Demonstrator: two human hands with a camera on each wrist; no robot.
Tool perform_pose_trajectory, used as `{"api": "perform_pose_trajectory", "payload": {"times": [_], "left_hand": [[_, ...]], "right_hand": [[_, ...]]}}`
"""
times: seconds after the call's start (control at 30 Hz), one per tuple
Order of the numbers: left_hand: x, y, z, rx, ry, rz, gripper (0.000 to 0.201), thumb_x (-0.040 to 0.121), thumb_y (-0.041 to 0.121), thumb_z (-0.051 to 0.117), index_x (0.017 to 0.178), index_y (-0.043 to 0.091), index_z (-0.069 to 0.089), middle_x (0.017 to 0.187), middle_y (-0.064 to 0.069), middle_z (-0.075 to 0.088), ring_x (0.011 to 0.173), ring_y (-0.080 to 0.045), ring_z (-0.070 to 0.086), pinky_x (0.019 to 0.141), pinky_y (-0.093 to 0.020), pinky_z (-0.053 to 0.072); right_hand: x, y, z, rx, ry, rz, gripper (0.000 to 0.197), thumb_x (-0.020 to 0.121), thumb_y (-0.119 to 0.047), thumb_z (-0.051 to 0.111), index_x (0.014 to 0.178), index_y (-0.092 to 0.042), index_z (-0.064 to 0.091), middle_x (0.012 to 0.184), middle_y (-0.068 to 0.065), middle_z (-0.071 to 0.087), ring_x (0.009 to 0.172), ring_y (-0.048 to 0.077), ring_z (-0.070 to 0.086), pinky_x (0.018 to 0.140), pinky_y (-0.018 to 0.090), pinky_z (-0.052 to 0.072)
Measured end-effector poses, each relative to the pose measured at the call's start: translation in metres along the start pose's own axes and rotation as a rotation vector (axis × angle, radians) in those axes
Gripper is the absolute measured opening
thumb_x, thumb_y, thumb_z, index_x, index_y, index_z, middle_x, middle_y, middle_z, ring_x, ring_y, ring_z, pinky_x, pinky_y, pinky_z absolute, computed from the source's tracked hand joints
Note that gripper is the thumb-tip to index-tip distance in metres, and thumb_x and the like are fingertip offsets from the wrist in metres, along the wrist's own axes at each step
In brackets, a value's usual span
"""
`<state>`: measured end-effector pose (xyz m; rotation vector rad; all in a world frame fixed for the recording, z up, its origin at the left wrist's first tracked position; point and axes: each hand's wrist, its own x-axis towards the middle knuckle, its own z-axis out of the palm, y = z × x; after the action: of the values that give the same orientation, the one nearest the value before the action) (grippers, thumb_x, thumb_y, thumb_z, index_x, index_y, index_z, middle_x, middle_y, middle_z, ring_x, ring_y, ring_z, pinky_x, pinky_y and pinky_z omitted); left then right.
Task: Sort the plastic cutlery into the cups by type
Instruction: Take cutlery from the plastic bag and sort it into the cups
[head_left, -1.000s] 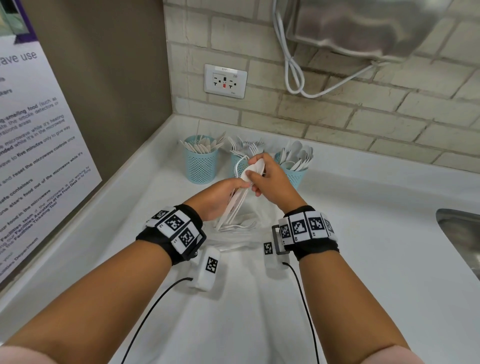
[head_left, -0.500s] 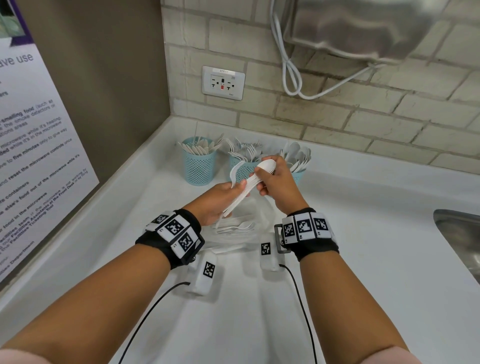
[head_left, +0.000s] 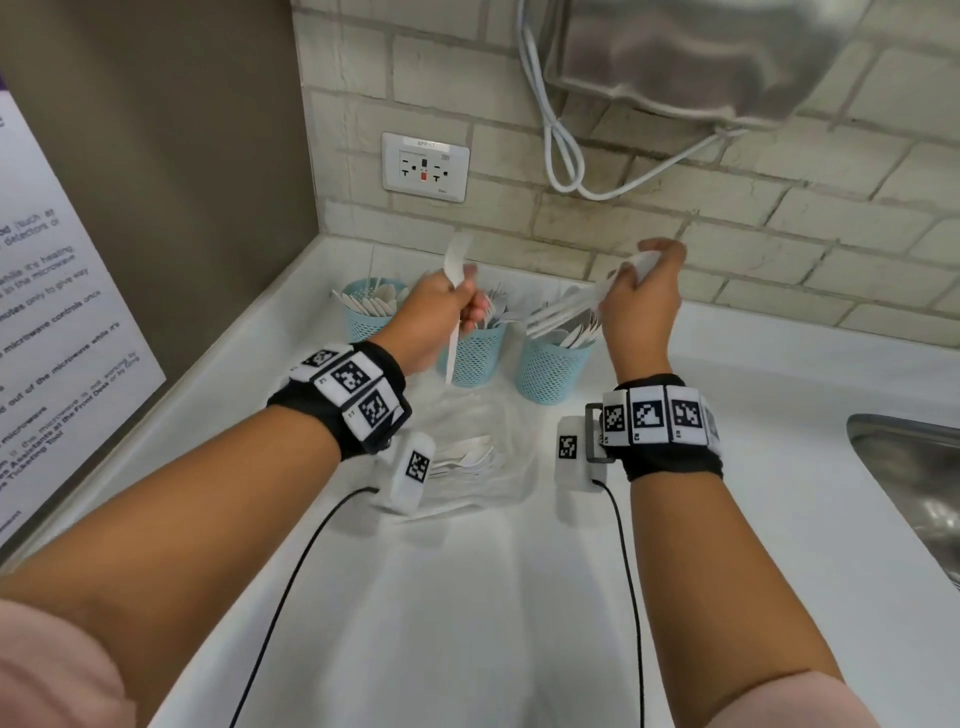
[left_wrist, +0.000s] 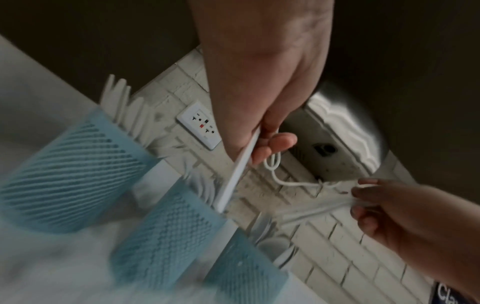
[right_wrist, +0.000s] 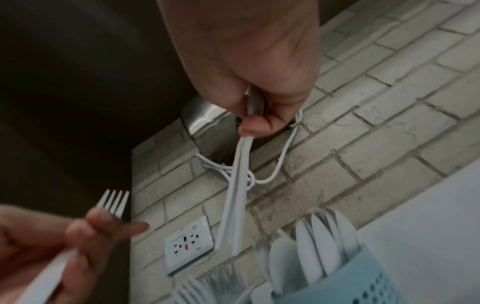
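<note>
A white wall poster (head_left: 57, 322) beside the counter's left edge carries partly legible lines including "microwave", "only to give way" and "Front Desk".

The head view looks down over both forearms at the tabletop (head_left: 467, 597), while each close wrist view looks up past its hand, all sharing the wall socket (head_left: 425, 167) (left_wrist: 200, 124) (right_wrist: 189, 244).

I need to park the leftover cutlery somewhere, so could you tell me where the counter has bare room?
Bare counter lies in front of the clear bag, between the forearms, and to the right, between the right cup and the sink. It is crowded at the back left corner, where the three cups stand close together, with the bag and loose spoons before them.
</note>
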<state>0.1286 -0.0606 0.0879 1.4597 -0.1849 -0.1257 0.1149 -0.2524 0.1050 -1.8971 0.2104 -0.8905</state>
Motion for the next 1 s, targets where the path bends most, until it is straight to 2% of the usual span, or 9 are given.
{"api": "perform_pose_trajectory", "payload": {"times": [0.1, 0.17, 0.23, 0.37, 0.53, 0.63, 0.7, 0.83, 1.0], "left_hand": [[0.013, 0.019, 0.004, -0.052, 0.059, 0.091, 0.028, 0.101, 0.003, 0.032, 0.121, 0.023, 0.032, 0.075, -0.004, 0.058, 0.060, -0.008, 0.054, 0.054, -0.019, 0.041], [0.021, 0.026, 0.004, -0.087, 0.081, 0.115, 0.034, 0.100, 0.002, 0.030, 0.123, 0.028, 0.031, 0.075, -0.005, 0.056, 0.061, -0.009, 0.054, 0.054, -0.021, 0.040], [0.027, 0.029, 0.005, -0.122, 0.107, 0.120, 0.028, 0.101, 0.007, 0.028, 0.121, 0.025, 0.036, 0.072, -0.004, 0.051, 0.060, -0.011, 0.048, 0.054, -0.022, 0.039], [0.036, 0.029, 0.009, -0.162, 0.189, 0.125, 0.026, 0.104, 0.023, 0.025, 0.110, 0.013, 0.047, 0.067, -0.001, 0.040, 0.057, -0.010, 0.038, 0.054, -0.022, 0.036], [0.047, 0.029, 0.007, -0.178, 0.256, 0.185, 0.029, 0.102, 0.009, 0.031, 0.121, 0.005, 0.053, 0.070, 0.001, 0.042, 0.063, -0.007, 0.042, 0.062, -0.019, 0.040], [0.053, 0.028, 0.003, -0.171, 0.278, 0.242, 0.027, 0.100, 0.004, 0.035, 0.120, 0.005, 0.054, 0.072, 0.000, 0.047, 0.066, -0.010, 0.046, 0.066, -0.020, 0.044], [0.056, 0.027, 0.001, -0.148, 0.276, 0.280, 0.026, 0.098, -0.001, 0.036, 0.114, 0.010, 0.052, 0.073, -0.002, 0.049, 0.066, -0.011, 0.048, 0.067, -0.023, 0.046], [0.059, 0.020, -0.003, -0.048, 0.272, 0.326, 0.024, 0.095, -0.003, 0.038, 0.105, 0.013, 0.053, 0.076, -0.002, 0.054, 0.071, -0.013, 0.054, 0.074, -0.029, 0.047], [0.063, 0.015, -0.003, 0.069, 0.277, 0.385, 0.019, 0.096, 0.016, 0.040, 0.104, 0.017, 0.058, 0.082, 0.001, 0.060, 0.083, -0.017, 0.060, 0.088, -0.040, 0.050]], "right_hand": [[0.013, 0.001, 0.000, -0.112, 0.087, -0.122, 0.022, 0.098, -0.009, 0.036, 0.119, -0.008, 0.040, 0.070, -0.003, 0.049, 0.061, 0.017, 0.050, 0.056, 0.025, 0.038], [0.017, 0.007, 0.003, -0.185, 0.081, -0.178, 0.021, 0.098, -0.012, 0.035, 0.118, -0.009, 0.041, 0.077, 0.004, 0.051, 0.062, 0.019, 0.048, 0.052, 0.026, 0.034], [0.019, 0.013, 0.008, -0.237, 0.054, -0.212, 0.021, 0.099, -0.013, 0.035, 0.118, -0.010, 0.041, 0.083, 0.006, 0.052, 0.062, 0.020, 0.047, 0.050, 0.026, 0.031], [0.019, 0.023, 0.016, -0.378, -0.074, -0.235, 0.025, 0.096, -0.005, 0.035, 0.119, -0.009, 0.043, 0.090, 0.011, 0.055, 0.067, 0.023, 0.049, 0.057, 0.027, 0.032], [0.021, 0.038, 0.025, -0.471, -0.252, -0.181, 0.027, 0.095, -0.005, 0.029, 0.116, -0.009, 0.045, 0.097, 0.016, 0.060, 0.080, 0.031, 0.056, 0.064, 0.029, 0.034], [0.022, 0.045, 0.031, -0.569, -0.367, -0.155, 0.025, 0.094, -0.006, 0.031, 0.113, -0.009, 0.047, 0.084, 0.014, 0.057, 0.091, 0.033, 0.054, 0.067, 0.033, 0.039], [0.020, 0.048, 0.034, -0.685, -0.437, -0.151, 0.028, 0.093, -0.006, 0.032, 0.113, -0.011, 0.051, 0.077, 0.008, 0.050, 0.103, 0.034, 0.047, 0.080, 0.038, 0.040], [0.012, 0.055, 0.039, -0.864, -0.572, -0.126, 0.028, 0.094, -0.020, 0.037, 0.114, -0.017, 0.056, 0.113, 0.013, 0.056, 0.124, 0.032, 0.035, 0.098, 0.041, 0.026], [0.014, 0.059, 0.041, -0.855, -0.578, -0.092, 0.028, 0.097, -0.025, 0.033, 0.113, -0.018, 0.055, 0.121, 0.012, 0.053, 0.124, 0.030, 0.033, 0.096, 0.043, 0.027]]}}
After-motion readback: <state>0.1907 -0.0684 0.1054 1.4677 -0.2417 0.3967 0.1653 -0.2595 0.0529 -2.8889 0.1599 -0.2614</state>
